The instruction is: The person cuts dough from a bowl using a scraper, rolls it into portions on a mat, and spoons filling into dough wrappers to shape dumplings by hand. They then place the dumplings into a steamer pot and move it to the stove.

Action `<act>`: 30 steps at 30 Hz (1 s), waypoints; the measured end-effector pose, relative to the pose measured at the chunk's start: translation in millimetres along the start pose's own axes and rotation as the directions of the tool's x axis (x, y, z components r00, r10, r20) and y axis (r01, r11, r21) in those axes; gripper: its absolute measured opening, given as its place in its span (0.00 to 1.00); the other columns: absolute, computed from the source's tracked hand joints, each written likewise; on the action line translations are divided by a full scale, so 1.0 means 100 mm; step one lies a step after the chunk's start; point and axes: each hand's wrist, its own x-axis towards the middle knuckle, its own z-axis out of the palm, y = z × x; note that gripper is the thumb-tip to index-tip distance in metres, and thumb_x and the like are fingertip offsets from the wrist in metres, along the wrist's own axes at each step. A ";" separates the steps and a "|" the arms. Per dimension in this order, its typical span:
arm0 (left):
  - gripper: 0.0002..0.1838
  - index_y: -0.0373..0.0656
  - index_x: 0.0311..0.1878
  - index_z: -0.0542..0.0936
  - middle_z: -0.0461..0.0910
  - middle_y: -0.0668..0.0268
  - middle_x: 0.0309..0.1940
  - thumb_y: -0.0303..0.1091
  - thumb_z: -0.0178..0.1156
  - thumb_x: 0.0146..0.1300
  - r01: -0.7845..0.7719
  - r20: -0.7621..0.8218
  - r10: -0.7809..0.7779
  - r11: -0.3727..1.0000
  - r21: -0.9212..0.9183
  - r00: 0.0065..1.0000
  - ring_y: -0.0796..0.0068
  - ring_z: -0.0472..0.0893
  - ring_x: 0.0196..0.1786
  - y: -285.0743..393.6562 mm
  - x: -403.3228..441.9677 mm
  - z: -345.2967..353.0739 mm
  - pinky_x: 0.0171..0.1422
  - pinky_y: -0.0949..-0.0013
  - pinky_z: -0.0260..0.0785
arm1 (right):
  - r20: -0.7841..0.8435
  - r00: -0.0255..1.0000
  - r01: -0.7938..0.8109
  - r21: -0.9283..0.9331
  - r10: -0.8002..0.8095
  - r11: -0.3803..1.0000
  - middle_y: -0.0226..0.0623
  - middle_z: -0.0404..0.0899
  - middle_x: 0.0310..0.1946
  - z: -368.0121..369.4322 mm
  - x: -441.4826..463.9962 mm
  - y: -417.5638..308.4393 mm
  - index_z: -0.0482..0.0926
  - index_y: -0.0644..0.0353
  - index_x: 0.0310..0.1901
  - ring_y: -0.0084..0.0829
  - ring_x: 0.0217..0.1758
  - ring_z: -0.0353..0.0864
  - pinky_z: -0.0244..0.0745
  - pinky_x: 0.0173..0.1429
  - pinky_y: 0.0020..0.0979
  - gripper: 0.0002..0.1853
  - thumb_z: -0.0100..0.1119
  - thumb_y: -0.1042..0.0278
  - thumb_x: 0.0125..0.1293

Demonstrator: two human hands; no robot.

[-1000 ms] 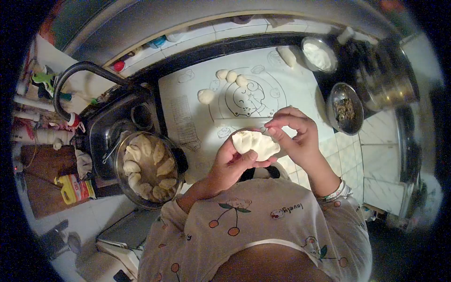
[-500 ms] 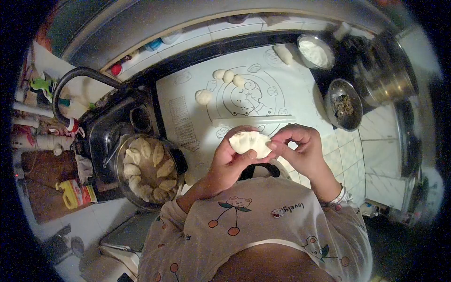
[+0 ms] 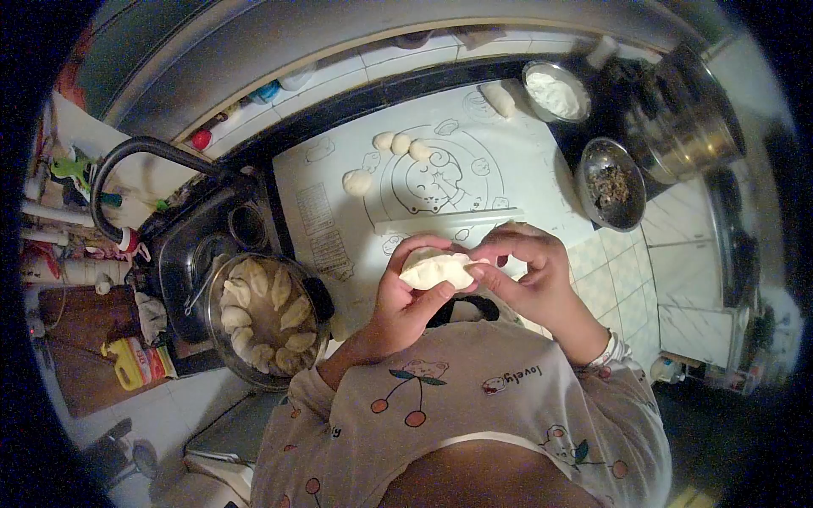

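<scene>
A pale dumpling (image 3: 435,272) with a pleated edge is held up in front of my body, off the near edge of the white mat (image 3: 330,161). My left hand (image 3: 406,292) cradles it, thumb on the near side and fingers behind. At its right end my right hand (image 3: 527,269) pinches the dough edge between thumb and forefinger. Just beyond the hands, a long pale bar (image 3: 449,220) lies across the mat. Farther back are small dough balls (image 3: 400,143) in a row, a larger dough ball (image 3: 356,182) and a dough roll (image 3: 500,99).
To the left, a round steamer pan (image 3: 222,360) holds several shaped dumplings beside the sink (image 3: 182,245) and its black faucet (image 3: 102,190). At the right stand a bowl of white flour (image 3: 555,91), a metal bowl with dark filling (image 3: 611,184) and a large steel pot (image 3: 690,114).
The dumpling has tilted in my hands, its pleated edge turning more toward the camera. Both hands keep their hold, and the view has shifted slightly.
</scene>
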 end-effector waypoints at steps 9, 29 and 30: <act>0.22 0.37 0.58 0.58 0.69 0.60 0.51 0.16 0.49 0.61 0.099 0.015 -0.098 0.969 -0.225 0.995 0.69 0.73 0.55 -0.04 0.02 0.06 0.54 0.64 0.75 | 0.096 0.977 0.210 -0.250 -0.191 0.945 0.37 0.76 0.33 0.01 0.17 -0.11 0.81 0.56 0.38 0.37 0.35 0.76 0.73 0.38 0.33 0.11 0.63 0.67 0.52; 0.20 0.34 0.63 0.54 0.68 0.55 0.53 0.32 0.39 0.71 0.200 0.126 -0.173 0.950 -0.241 0.977 0.61 0.77 0.51 -0.03 0.01 -0.01 0.49 0.63 0.78 | 0.445 0.889 -0.050 -0.140 0.108 0.989 0.40 0.77 0.31 -0.02 0.53 -0.14 0.76 0.63 0.37 0.34 0.34 0.77 0.71 0.38 0.31 0.06 0.55 0.70 0.62; 0.20 0.34 0.63 0.54 0.68 0.55 0.53 0.33 0.38 0.72 0.213 0.132 -0.185 0.946 -0.246 0.974 0.60 0.77 0.51 -0.01 0.01 -0.01 0.49 0.62 0.78 | 0.446 0.884 -0.118 -0.081 0.142 0.990 0.41 0.77 0.30 -0.02 0.53 -0.12 0.76 0.63 0.36 0.34 0.32 0.78 0.71 0.36 0.30 0.06 0.55 0.70 0.63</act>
